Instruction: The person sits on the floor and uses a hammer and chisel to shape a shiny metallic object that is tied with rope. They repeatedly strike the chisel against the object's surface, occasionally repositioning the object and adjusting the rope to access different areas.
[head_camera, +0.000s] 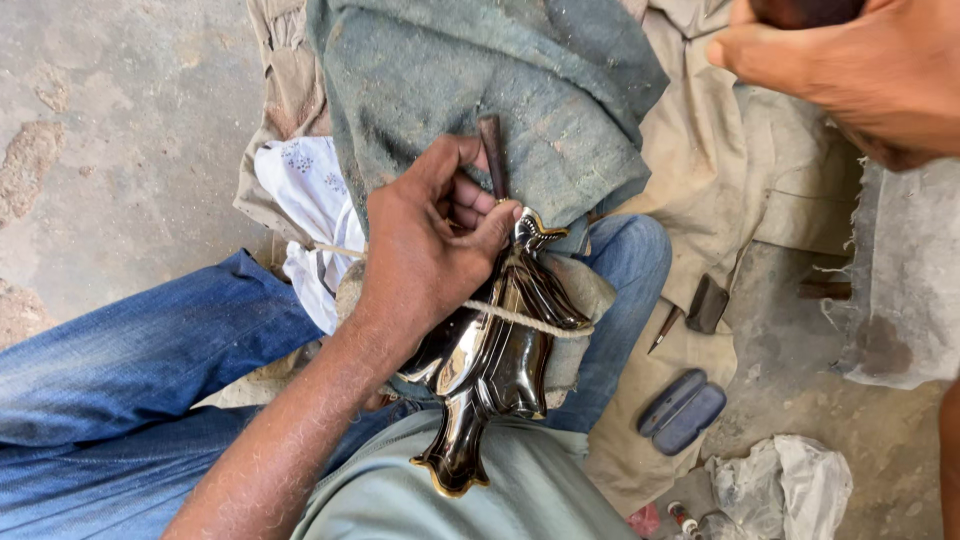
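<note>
While the person sits on the floor in blue jeans (130, 370), a shiny dark metal piece (495, 365) with a gilt edge lies along the lap, lashed across its middle by a pale cord (525, 320). Left hand (425, 245): fingers curled shut around a thin dark tool (492, 155), its lower end set against the far tip of the piece. Right hand (850, 70): raised at far right, closed on a dark object mostly out of frame; what it is cannot be told.

A dusty grey-green cloth (500, 90) lies over the far knee, a white rag (310, 190) left of it. At near right, on the concrete: a small pointed tool (665, 328), a blue case (682, 410), crumpled plastic (780, 485).

Judged step: chasing or punching detail at the tip, tool placed. The next move calls for keeping the tool steady and the piece pinned under the cord.
</note>
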